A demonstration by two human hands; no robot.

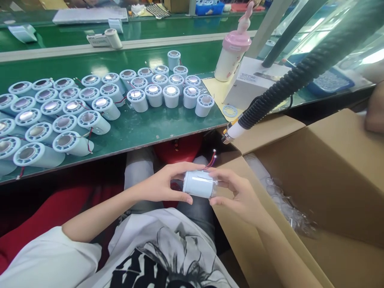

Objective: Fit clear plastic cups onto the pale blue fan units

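Above my lap I hold a light-blue cylinder on its side, with thin red and dark wires rising from its top. My left hand grips its left end between thumb and fingers. At the right end my right hand closes around a clear plastic sleeve that sits over the cylinder. Similar light-blue cylinders with silvery round centres stand in rows on the green bench, several with short wires.
An open cardboard box with clear plastic pieces stands at my right. A black coiled hose with a metal tip hangs over the bench edge. Beyond are a pink-capped bottle, a white box and a pale-blue ring.
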